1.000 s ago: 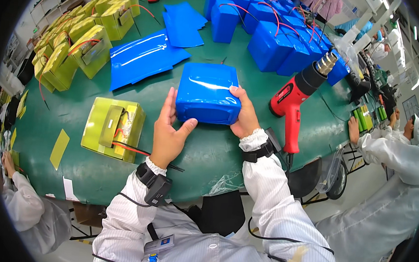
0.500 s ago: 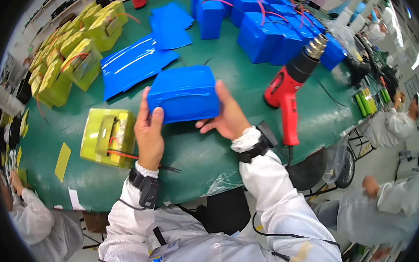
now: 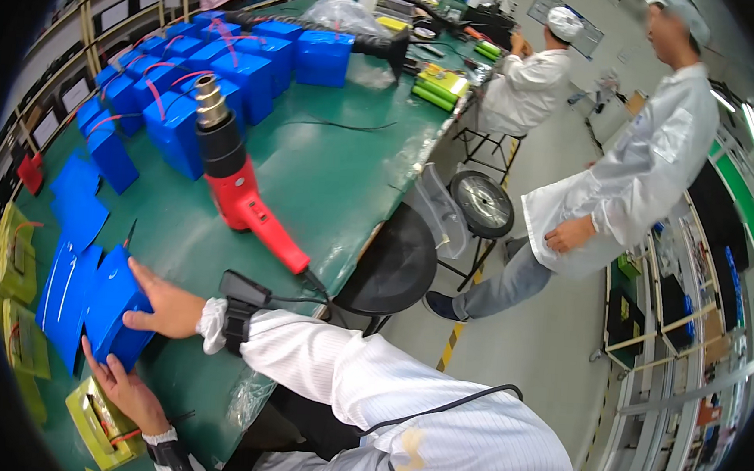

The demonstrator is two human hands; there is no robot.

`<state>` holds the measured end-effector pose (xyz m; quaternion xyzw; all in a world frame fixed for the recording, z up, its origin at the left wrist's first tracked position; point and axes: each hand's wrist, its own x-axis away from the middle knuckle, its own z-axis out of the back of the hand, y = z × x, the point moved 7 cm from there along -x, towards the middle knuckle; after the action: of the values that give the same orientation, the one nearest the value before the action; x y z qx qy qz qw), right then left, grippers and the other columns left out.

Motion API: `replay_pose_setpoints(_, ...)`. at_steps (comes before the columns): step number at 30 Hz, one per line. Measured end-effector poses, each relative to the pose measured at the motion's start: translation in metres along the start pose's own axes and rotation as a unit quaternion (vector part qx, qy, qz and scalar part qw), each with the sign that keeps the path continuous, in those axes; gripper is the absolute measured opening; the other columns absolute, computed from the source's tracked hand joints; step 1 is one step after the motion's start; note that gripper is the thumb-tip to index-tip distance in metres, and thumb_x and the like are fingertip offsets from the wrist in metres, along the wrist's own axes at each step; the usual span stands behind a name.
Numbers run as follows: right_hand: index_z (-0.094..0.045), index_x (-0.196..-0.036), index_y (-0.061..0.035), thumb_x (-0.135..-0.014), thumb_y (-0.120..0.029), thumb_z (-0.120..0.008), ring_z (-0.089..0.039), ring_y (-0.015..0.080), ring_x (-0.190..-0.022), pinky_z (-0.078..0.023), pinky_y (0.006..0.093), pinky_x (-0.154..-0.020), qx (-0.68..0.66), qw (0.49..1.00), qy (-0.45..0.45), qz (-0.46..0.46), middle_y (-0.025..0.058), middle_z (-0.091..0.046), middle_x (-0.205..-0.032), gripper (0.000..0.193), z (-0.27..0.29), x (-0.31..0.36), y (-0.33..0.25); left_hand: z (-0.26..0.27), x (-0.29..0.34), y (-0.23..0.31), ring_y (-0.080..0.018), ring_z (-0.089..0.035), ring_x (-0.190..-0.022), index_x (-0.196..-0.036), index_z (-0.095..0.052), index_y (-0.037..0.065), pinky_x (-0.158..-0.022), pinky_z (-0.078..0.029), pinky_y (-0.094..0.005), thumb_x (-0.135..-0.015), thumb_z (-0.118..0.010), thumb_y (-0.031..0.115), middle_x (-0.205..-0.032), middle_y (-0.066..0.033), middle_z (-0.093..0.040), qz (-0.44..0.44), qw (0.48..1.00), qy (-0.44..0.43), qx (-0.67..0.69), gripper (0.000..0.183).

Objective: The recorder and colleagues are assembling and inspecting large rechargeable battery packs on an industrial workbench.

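Observation:
A blue-wrapped battery pack (image 3: 117, 310) is at the lower left, tilted in view, between my two hands. My right hand (image 3: 168, 306) grips its right side, thumb and fingers against the blue film. At the pack's near end, my left hand (image 3: 131, 399) has its fingers against the film; part of their hold is hidden. Just below my left hand stands a yellow battery pack (image 3: 99, 426) with red and black wires. Flat blue sleeves (image 3: 65, 290) lie left of the held pack. A red heat gun (image 3: 248, 202) with a metal nozzle rests on the green table (image 3: 312, 167).
Several finished-looking blue packs (image 3: 247, 81) with wires stand toward the back, and yellow packs (image 3: 25, 335) line the left rim. Right of the table are a black stool (image 3: 393, 262), a person walking (image 3: 621, 190) and a seated person (image 3: 529, 85). The heat gun's cord (image 3: 315, 283) hangs over the edge.
The view has swung to the right, so the table and hands now appear further left. My right hand has closed in on the blue pack's side. A walking person has come into view.

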<state>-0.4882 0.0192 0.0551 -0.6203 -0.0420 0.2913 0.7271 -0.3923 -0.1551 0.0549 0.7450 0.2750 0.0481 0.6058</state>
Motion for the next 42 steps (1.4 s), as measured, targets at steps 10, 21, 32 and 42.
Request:
replay_pose_setpoints(10, 0.015, -0.160, -0.0166, -0.094, -0.043, -0.067, -0.052, 0.0429, -0.130, -0.063, 0.0365, -0.067, -0.187, 0.977, -0.090, -0.041, 0.0286, 0.005, -0.165, 0.108, -0.003, -0.001, -0.007, 0.000, 0.000, 0.007, -0.0333, -0.035, -0.143, -0.157, -0.037, 0.016, -0.120, -0.030, -0.0475, -0.109, -0.045, 0.020, -0.159, -0.0166, -0.030, 0.021, 1.000, 0.000, 0.009, 0.049)
replay_pose_setpoints(21, -0.033, -0.152, -0.0235, -0.088, -0.023, -0.074, -0.044, 0.0442, -0.136, -0.065, 0.0415, -0.067, -0.276, 0.957, -0.087, -0.002, 0.0254, 0.003, -0.165, 0.076, -0.006, -0.004, -0.001, 0.004, -0.003, 0.008, -0.0341, -0.044, -0.135, -0.153, -0.043, 0.014, -0.115, -0.037, -0.0449, -0.110, -0.045, 0.027, -0.153, -0.0196, -0.038, -0.006, 0.988, 0.016, -0.156, 0.046)
replay_pose_setpoints(32, -0.042, -0.141, -0.0175, -0.084, -0.016, -0.075, -0.051, 0.0393, -0.128, -0.066, 0.0432, -0.066, -0.314, 0.946, -0.079, -0.004, 0.0152, -0.024, -0.152, 0.066, -0.005, -0.007, 0.010, 0.005, -0.005, -0.001, -0.0321, -0.049, -0.130, -0.151, -0.046, 0.014, -0.113, -0.041, -0.0432, -0.109, -0.048, 0.023, -0.150, -0.0179, -0.043, 0.005, 0.994, 0.020, -0.104, 0.043)
replay_pose_setpoints(42, -0.046, -0.139, -0.0131, -0.075, -0.004, -0.071, -0.058, 0.0361, -0.118, -0.067, 0.0445, -0.067, -0.345, 0.936, -0.061, -0.022, 0.0120, -0.038, -0.144, 0.069, -0.006, -0.011, 0.004, 0.014, -0.007, -0.001, -0.0329, -0.042, -0.137, -0.154, -0.040, 0.014, -0.116, -0.035, -0.0462, -0.108, -0.049, 0.031, -0.153, -0.0176, -0.036, 0.001, 0.998, 0.001, -0.057, 0.050)
